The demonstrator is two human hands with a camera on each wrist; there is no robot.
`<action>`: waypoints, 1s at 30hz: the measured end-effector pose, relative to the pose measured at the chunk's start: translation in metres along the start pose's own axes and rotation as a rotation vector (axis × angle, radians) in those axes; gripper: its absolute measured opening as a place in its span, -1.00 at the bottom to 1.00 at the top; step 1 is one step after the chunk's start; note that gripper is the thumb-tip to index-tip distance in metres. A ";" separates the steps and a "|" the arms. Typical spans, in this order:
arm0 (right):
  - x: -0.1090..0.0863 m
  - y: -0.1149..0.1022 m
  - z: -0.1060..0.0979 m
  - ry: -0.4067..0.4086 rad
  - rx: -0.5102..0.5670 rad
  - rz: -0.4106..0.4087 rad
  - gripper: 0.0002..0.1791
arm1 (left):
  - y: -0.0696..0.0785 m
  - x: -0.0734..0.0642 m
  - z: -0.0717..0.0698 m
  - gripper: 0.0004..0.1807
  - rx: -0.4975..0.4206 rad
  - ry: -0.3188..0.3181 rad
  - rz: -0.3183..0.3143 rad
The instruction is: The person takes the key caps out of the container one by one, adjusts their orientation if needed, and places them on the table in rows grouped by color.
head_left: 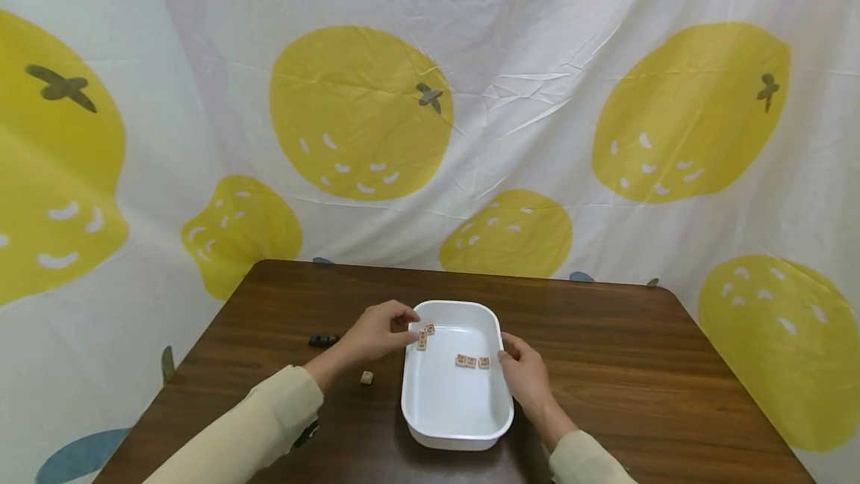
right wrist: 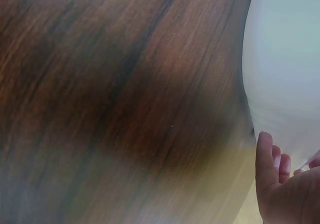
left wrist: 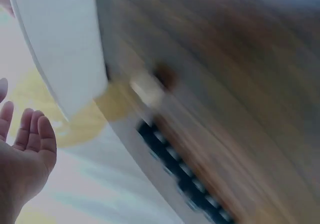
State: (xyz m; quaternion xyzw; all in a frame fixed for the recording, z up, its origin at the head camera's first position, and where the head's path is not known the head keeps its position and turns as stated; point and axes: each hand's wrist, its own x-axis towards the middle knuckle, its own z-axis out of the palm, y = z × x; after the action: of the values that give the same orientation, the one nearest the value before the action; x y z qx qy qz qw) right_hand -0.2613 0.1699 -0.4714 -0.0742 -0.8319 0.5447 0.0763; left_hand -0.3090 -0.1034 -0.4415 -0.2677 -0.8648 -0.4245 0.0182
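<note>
A deep white tray (head_left: 457,402) stands on the table, with several small wooden tiles in it that carry printed marks. A cluster of tiles (head_left: 423,339) lies near its left wall and a short row of tiles (head_left: 471,361) near the right. My left hand (head_left: 378,331) is at the left rim, thumb and fingers apart, beside the left cluster; no held thing shows. My right hand (head_left: 527,376) grips the right rim, thumb on top and fingers (right wrist: 265,159) along the outer wall. One wooden tile (head_left: 366,378) lies on the table left of the tray, blurred in the left wrist view.
A row of black blocks (head_left: 324,340) lies on the dark wooden table (head_left: 625,364), left of the tray and behind my left forearm. A white cloth (head_left: 510,133) with yellow lemons hangs behind the table's far edge.
</note>
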 end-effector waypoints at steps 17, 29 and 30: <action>0.000 0.000 0.000 -0.004 -0.016 -0.013 -0.58 | 0.012 0.057 0.065 -0.70 0.165 -0.179 0.067; 0.000 -0.001 -0.002 -0.015 -0.010 0.007 -0.57 | 0.019 0.068 0.078 -0.74 0.280 -0.273 -0.081; 0.000 -0.001 -0.002 -0.014 -0.010 0.008 -0.57 | 0.019 0.069 0.079 -0.75 0.288 -0.280 -0.087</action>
State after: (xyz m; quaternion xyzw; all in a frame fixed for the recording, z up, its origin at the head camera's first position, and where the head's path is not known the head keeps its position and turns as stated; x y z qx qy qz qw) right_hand -0.2607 0.1710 -0.4696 -0.0740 -0.8348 0.5413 0.0679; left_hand -0.3436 -0.0044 -0.4608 -0.2810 -0.9214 -0.2554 -0.0824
